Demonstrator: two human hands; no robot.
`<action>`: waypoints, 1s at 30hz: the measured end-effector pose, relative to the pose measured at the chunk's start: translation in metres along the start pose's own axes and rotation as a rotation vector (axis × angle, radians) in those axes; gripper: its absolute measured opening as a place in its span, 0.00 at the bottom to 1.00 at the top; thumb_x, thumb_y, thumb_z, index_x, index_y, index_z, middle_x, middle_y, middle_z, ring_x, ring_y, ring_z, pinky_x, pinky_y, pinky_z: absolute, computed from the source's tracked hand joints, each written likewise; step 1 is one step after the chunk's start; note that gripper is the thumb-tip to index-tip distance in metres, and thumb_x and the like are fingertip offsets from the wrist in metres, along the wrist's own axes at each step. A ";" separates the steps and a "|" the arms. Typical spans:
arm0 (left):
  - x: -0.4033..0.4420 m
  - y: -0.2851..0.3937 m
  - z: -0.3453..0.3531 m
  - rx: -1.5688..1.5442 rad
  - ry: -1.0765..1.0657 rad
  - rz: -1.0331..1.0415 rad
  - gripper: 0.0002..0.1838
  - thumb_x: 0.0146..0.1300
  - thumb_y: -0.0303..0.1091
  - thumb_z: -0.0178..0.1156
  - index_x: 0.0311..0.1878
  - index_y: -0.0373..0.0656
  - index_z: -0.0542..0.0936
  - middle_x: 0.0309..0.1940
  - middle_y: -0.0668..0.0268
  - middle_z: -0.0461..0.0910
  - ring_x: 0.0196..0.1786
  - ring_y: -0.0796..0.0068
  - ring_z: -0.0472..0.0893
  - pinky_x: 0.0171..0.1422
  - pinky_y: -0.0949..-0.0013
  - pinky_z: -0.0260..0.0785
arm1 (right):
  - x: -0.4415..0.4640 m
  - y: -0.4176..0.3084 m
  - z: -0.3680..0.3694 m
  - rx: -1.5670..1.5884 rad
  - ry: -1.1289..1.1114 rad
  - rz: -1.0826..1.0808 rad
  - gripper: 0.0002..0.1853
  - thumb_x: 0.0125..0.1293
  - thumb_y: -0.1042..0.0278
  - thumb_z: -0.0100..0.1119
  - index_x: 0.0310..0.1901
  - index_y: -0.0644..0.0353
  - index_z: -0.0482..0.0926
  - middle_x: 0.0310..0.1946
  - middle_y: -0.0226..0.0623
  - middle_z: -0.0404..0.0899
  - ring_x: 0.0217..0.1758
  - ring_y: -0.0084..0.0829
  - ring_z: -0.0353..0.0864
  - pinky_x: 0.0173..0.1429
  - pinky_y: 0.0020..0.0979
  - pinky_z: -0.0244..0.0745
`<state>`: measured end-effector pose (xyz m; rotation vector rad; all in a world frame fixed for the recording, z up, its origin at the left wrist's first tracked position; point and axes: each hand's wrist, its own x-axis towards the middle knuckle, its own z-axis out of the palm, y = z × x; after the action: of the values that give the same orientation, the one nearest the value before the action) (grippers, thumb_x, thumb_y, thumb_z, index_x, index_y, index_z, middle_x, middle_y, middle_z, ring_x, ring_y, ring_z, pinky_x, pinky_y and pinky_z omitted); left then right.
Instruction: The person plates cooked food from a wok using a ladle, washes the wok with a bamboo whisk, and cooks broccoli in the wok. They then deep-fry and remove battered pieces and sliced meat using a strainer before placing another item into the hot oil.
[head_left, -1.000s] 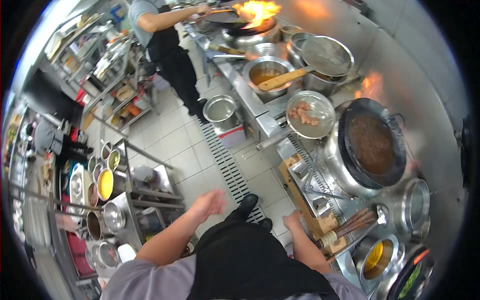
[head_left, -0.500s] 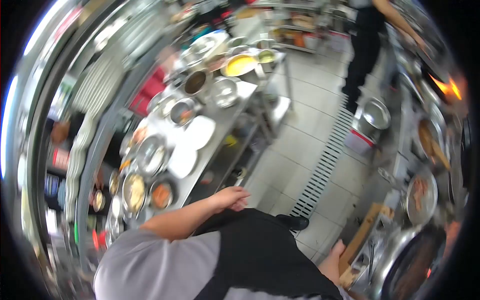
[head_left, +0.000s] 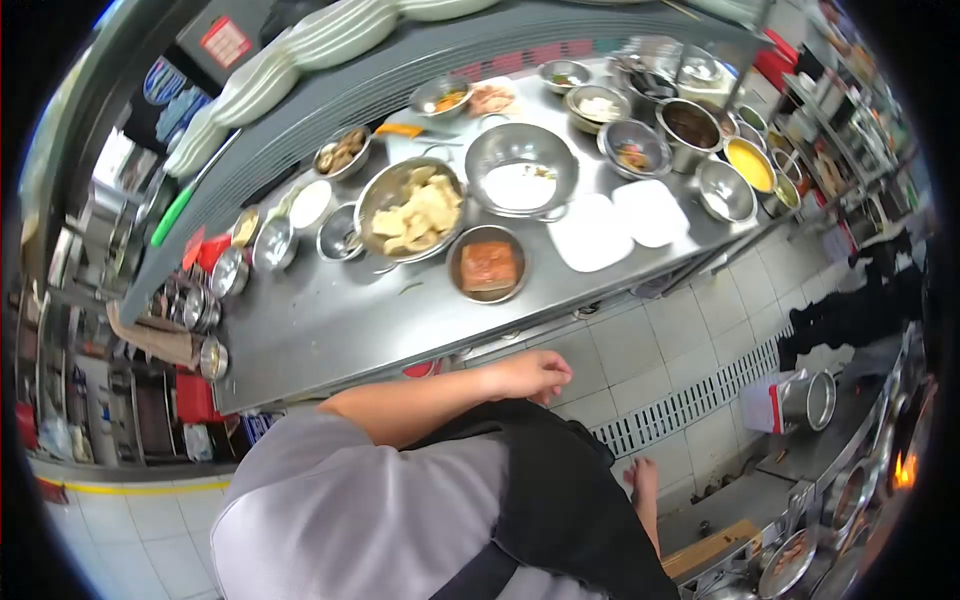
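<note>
My left hand (head_left: 530,376) hangs in front of the steel table, its fingers curled loosely together with nothing visible in them. Nearest to it on the tabletop is a metal bowl (head_left: 455,278) with a reddish-brown block of meat (head_left: 489,266). Behind that stand a large bowl of pale yellow chunks (head_left: 418,215) and a wide colander-like bowl (head_left: 521,150) with a white bottom. Two white plates (head_left: 590,236) lie near the table edge. Lower right, my right hand (head_left: 643,476) hangs by the black apron; its thumb and fingers look apart and it holds nothing visible.
The steel table (head_left: 300,340) carries several more bowls and a pot of dark liquid (head_left: 690,128). A shelf above holds stacked plates (head_left: 340,45). At right, a stove has a flame (head_left: 905,470) and pans; a pot (head_left: 808,400) and a person in dark trousers (head_left: 860,310) are nearby.
My view has turned left toward the steel table, so its bowls now lie straight ahead and the stove has shifted to the lower right. Both hands remain without anything visible in them.
</note>
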<state>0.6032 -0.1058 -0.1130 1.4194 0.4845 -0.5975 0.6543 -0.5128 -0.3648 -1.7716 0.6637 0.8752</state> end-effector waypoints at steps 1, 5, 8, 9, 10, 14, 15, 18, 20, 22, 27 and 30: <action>-0.017 -0.007 -0.013 -0.025 0.015 0.015 0.19 0.67 0.42 0.53 0.55 0.40 0.72 0.37 0.65 0.78 0.29 0.80 0.76 0.37 0.73 0.72 | 0.004 -0.026 0.030 -0.118 -0.039 -0.146 0.21 0.60 0.67 0.54 0.55 0.62 0.70 0.31 0.39 0.76 0.25 0.30 0.77 0.28 0.28 0.74; -0.069 -0.032 -0.072 0.186 0.237 0.219 0.18 0.65 0.40 0.54 0.51 0.37 0.74 0.30 0.69 0.76 0.29 0.81 0.76 0.35 0.75 0.69 | -0.090 -0.184 0.162 -0.690 -0.081 -0.920 0.18 0.59 0.68 0.57 0.51 0.65 0.74 0.38 0.45 0.79 0.35 0.38 0.79 0.41 0.34 0.76; -0.091 -0.043 -0.108 0.179 0.415 0.290 0.18 0.63 0.39 0.56 0.50 0.36 0.75 0.28 0.67 0.75 0.28 0.80 0.76 0.33 0.74 0.69 | -0.165 -0.265 0.241 -0.773 -0.218 -1.382 0.21 0.55 0.70 0.61 0.52 0.63 0.74 0.47 0.49 0.75 0.49 0.43 0.76 0.52 0.38 0.72; -0.097 -0.049 -0.115 0.166 0.440 0.299 0.18 0.63 0.39 0.56 0.50 0.36 0.75 0.28 0.67 0.75 0.28 0.80 0.76 0.33 0.74 0.69 | -0.177 -0.283 0.265 -0.859 -0.168 -1.656 0.23 0.53 0.70 0.63 0.53 0.62 0.73 0.50 0.49 0.74 0.52 0.45 0.74 0.55 0.40 0.71; -0.102 -0.055 -0.118 0.131 0.462 0.300 0.17 0.63 0.39 0.56 0.50 0.36 0.75 0.28 0.67 0.75 0.27 0.80 0.76 0.33 0.74 0.69 | -0.195 -0.304 0.287 -0.867 -0.190 -1.679 0.23 0.53 0.70 0.63 0.53 0.62 0.73 0.50 0.49 0.74 0.52 0.45 0.74 0.55 0.40 0.71; -0.112 -0.088 -0.113 0.098 0.516 0.306 0.17 0.62 0.38 0.56 0.49 0.36 0.75 0.29 0.66 0.76 0.27 0.79 0.77 0.32 0.73 0.70 | -0.220 -0.340 0.350 -1.161 -0.276 -1.768 0.32 0.49 0.70 0.66 0.59 0.62 0.68 0.59 0.48 0.67 0.59 0.47 0.69 0.61 0.42 0.66; -0.117 -0.095 -0.109 0.155 0.519 0.302 0.17 0.62 0.38 0.56 0.49 0.37 0.75 0.30 0.66 0.76 0.27 0.78 0.77 0.32 0.72 0.70 | -0.212 -0.344 0.362 -1.238 -0.284 -1.822 0.35 0.48 0.70 0.66 0.61 0.62 0.66 0.60 0.47 0.66 0.61 0.46 0.68 0.62 0.42 0.65; -0.128 -0.116 -0.094 -0.060 0.488 0.256 0.17 0.61 0.38 0.57 0.48 0.36 0.75 0.30 0.64 0.77 0.26 0.78 0.77 0.32 0.72 0.70 | -0.207 -0.341 0.380 -1.420 -0.276 -1.826 0.41 0.44 0.68 0.68 0.63 0.63 0.63 0.52 0.43 0.69 0.56 0.43 0.68 0.59 0.40 0.66; -0.129 -0.131 -0.093 -0.087 0.509 0.254 0.17 0.62 0.38 0.57 0.48 0.36 0.75 0.30 0.64 0.77 0.26 0.78 0.77 0.32 0.72 0.70 | -0.206 -0.335 0.390 -1.496 -0.195 -1.834 0.41 0.41 0.65 0.70 0.60 0.65 0.65 0.44 0.41 0.70 0.49 0.42 0.69 0.54 0.38 0.66; -0.130 -0.140 -0.092 -0.120 0.522 0.253 0.17 0.62 0.38 0.57 0.49 0.37 0.75 0.30 0.65 0.77 0.26 0.79 0.77 0.33 0.72 0.70 | -0.205 -0.331 0.394 -1.508 -0.201 -1.837 0.39 0.41 0.64 0.70 0.57 0.65 0.66 0.44 0.42 0.70 0.49 0.42 0.69 0.54 0.39 0.66; -0.124 -0.137 -0.099 -0.236 0.559 0.293 0.16 0.61 0.38 0.57 0.47 0.36 0.76 0.30 0.63 0.78 0.25 0.76 0.77 0.31 0.69 0.70 | -0.232 -0.326 0.411 -1.293 -0.162 -1.814 0.37 0.40 0.60 0.73 0.53 0.64 0.68 0.42 0.43 0.71 0.48 0.43 0.70 0.53 0.41 0.65; -0.103 -0.136 -0.103 -0.279 0.552 0.338 0.16 0.60 0.38 0.57 0.47 0.36 0.76 0.31 0.64 0.78 0.25 0.76 0.77 0.31 0.71 0.70 | -0.231 -0.327 0.408 -1.256 -0.254 -1.650 0.34 0.42 0.57 0.74 0.50 0.65 0.71 0.43 0.46 0.71 0.49 0.46 0.71 0.53 0.40 0.67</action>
<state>0.4410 -0.0009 -0.1611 1.3472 0.7114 0.1435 0.6663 -0.0096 -0.0938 -2.2444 -1.7391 0.1660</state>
